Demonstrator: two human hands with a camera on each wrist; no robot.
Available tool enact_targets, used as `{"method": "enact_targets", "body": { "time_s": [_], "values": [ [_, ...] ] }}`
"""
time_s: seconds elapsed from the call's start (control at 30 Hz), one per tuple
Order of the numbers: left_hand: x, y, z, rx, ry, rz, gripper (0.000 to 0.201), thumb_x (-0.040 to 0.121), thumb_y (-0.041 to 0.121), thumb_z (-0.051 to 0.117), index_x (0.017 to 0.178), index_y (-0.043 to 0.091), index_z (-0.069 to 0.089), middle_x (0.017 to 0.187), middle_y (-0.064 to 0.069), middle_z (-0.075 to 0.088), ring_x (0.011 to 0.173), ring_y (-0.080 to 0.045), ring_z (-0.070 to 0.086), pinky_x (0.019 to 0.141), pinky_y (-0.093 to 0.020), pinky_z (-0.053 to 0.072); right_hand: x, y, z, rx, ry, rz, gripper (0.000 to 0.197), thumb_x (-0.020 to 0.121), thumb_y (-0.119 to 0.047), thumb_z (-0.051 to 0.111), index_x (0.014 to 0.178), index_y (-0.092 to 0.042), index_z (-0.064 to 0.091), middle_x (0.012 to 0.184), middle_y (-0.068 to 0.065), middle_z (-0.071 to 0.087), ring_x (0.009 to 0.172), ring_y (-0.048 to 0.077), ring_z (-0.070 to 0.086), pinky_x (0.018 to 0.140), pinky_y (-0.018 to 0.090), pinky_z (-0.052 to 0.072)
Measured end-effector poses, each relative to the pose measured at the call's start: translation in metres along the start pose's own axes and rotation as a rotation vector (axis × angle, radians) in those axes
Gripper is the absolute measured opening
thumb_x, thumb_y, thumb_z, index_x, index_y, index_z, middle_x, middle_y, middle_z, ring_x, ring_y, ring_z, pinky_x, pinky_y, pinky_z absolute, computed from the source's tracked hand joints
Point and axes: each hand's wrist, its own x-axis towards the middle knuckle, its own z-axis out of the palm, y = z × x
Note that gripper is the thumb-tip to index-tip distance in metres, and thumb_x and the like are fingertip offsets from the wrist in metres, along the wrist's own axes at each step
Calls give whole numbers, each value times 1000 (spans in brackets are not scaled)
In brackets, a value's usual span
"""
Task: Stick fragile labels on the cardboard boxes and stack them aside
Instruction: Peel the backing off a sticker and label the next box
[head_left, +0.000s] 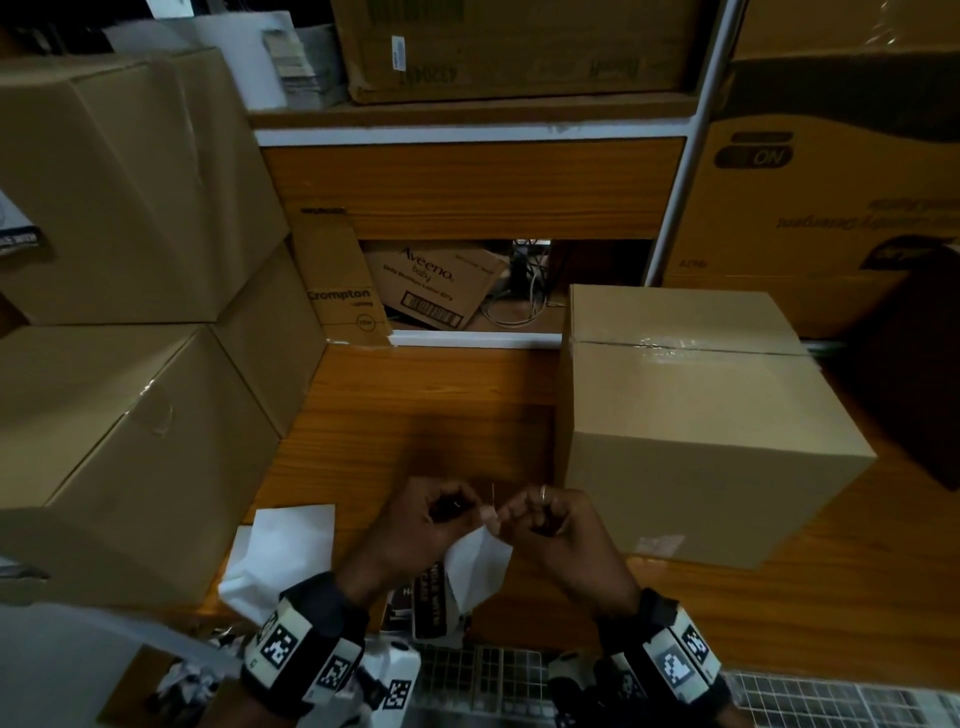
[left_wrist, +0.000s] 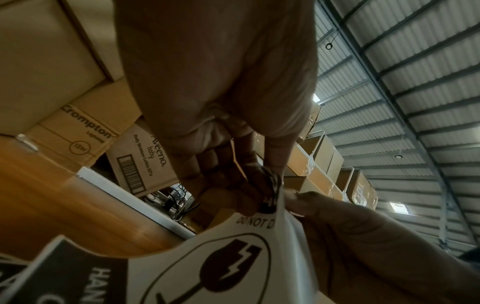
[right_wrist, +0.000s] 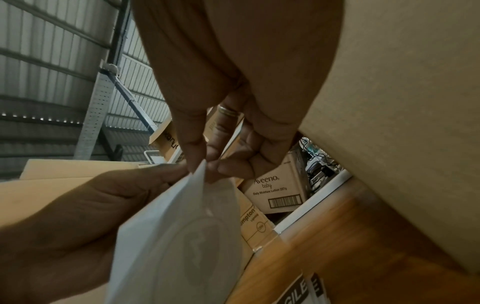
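Fingertips (right_wrist: 197, 162) of right hand (head_left: 558, 525) and left hand (head_left: 415, 519) pinch the fragile label (head_left: 475, 564) above the worktop's (head_left: 426, 405) near edge

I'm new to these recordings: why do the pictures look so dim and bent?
Head view: dim overall, dark corners, shelf edges bowed by the wide lens, glare on the cardboard box tape. Left wrist view: the left hand looms large, the label soft at the edge. Right wrist view: the label's back looks blurred.
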Motion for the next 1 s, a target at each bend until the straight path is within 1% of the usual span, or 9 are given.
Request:
{"method": "enact_targets", "body": {
  "time_s": [0.07, 0.17, 0.3, 0.43, 0.5, 0.6, 0.77, 0.87, 1.0],
  "values": [
    [0, -4, 1, 18, -33, -13, 12, 96, 27, 69, 89, 27, 78, 96, 4, 78, 96, -16, 73, 92, -46, 56, 0, 2, -1, -18, -12, -1, 19, 91, -15, 76, 82, 2, 73, 84, 18, 73, 89, 34, 70, 84, 47, 55],
    [0, -8, 6, 8, -55, -13, 15, 99, 18, 64, 91, 23, 75, 93, 7, 76, 93, -11, 70, 85, -29, 54, 0, 4, -1, 4, 1, 23, 15, 91, -6, 76, 77, -10, 76, 81, 11, 75, 85, 25, 73, 81, 38, 57],
    [0, -7, 15, -37, 18, -7, 18, 102, 9, 57, 90, 14, 69, 79, 11, 68, 78, 1, 62, 72, -16, 46, 1, 8, 7, 46, 107, 52, 11, 92, -2, 73, 81, 1, 74, 81, 11, 76, 84, 23, 74, 80, 32, 58],
    [-2, -4, 17, -103, 75, -45, 20, 103, 7, 53, 88, 11, 65, 70, 19, 64, 70, 7, 56, 66, -12, 43, 2, 16, 16, 119, 184, 72, 12, 93, 0, 69, 81, 2, 70, 83, 16, 74, 87, 35, 71, 83, 48, 57],
    [-3, -7, 17, -134, 111, -55, 18, 103, 9, 53, 91, 9, 66, 76, 15, 66, 76, 4, 60, 70, -15, 46, 2, 16, 19, 134, 211, 74, 13, 93, 3, 67, 80, 3, 68, 82, 16, 72, 83, 29, 70, 78, 40, 56],
    [-6, -13, 17, -206, 146, -64, 20, 102, 20, 54, 100, 7, 68, 94, -4, 71, 94, -19, 67, 81, -32, 54, 0, 16, 25, 154, 254, 69, 16, 93, 4, 67, 77, 4, 64, 76, 12, 68, 77, 20, 65, 74, 29, 53],
    [-9, -13, 19, -324, 206, -119, 21, 103, 20, 53, 93, 12, 70, 87, 1, 71, 87, -15, 66, 74, -24, 52, 2, 21, 33, 217, 301, 109, 31, 84, -25, 75, 76, 2, 61, 83, 29, 62, 82, 32, 62, 78, 43, 52],
    [-8, -16, 18, -401, 224, -132, 25, 98, 23, 56, 98, 1, 68, 101, -20, 72, 102, -39, 68, 88, -49, 55, 1, 22, 36, 249, 288, 158, 32, 84, -27, 73, 78, 2, 61, 85, 33, 61, 84, 43, 62, 81, 55, 52],
    [-7, -25, 14, -463, 252, -161, 22, 100, 14, 54, 96, -5, 65, 101, -25, 70, 105, -43, 66, 87, -42, 55, 3, 18, 37, 213, 261, 155, 22, 90, -16, 72, 71, -7, 64, 69, 8, 61, 70, 17, 59, 71, 31, 50]
  ]
}}
